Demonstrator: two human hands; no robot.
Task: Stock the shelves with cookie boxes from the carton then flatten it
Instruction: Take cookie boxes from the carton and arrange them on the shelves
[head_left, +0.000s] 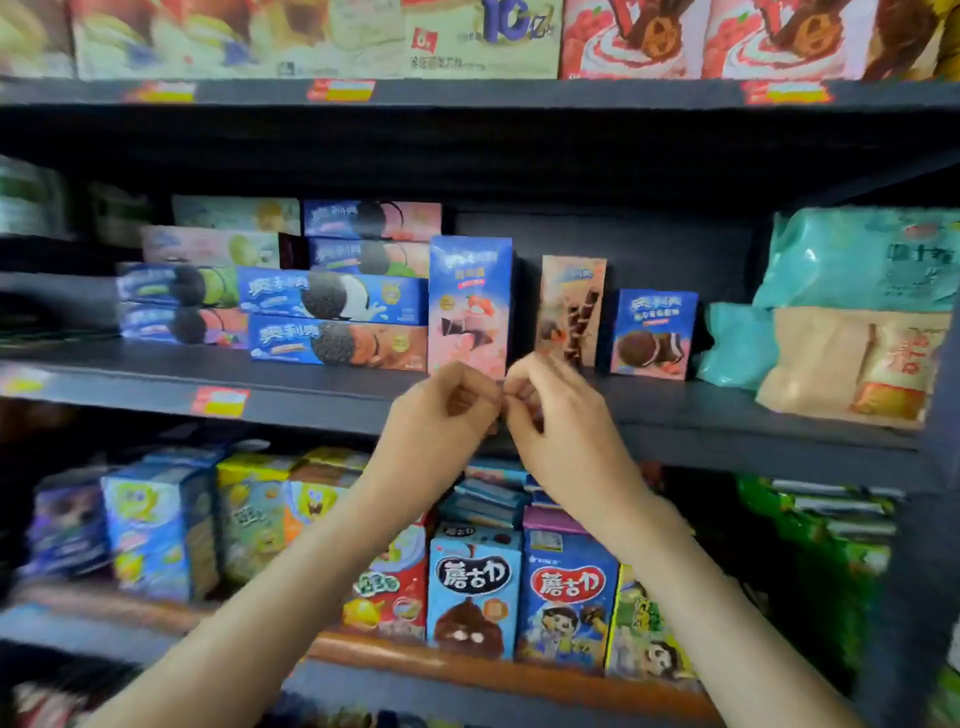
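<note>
Stacks of flat blue cookie boxes (332, 296) fill the left half of the middle shelf (311, 402), long faces turned toward you. An orange price tag (219, 401) sits on the shelf's front edge below them.

Your left hand (441, 410) is raised in front of that edge, just right of the stacks. Its fingers are curled inward and its fingertips meet those of your right hand (556, 410). I cannot tell whether either grip has something small pinched in it or is closed on nothing; the spot where the fingers meet is blurred.

Right behind your knuckles a tall pink box (470, 306) stands upright on the shelf, with both hands covering its lower right corner. To its right, slightly apart, a tall brown box (571, 312) also stands upright. A small blue box (652, 335) is next along, near it but not touching.

At the far right of the shelf are teal bags (857, 260), with a beige bag (852, 364) lying in front of them.

On the shelf below, under your forearms, more boxes stand upright, among them a blue mushroom box (474, 587).
</note>
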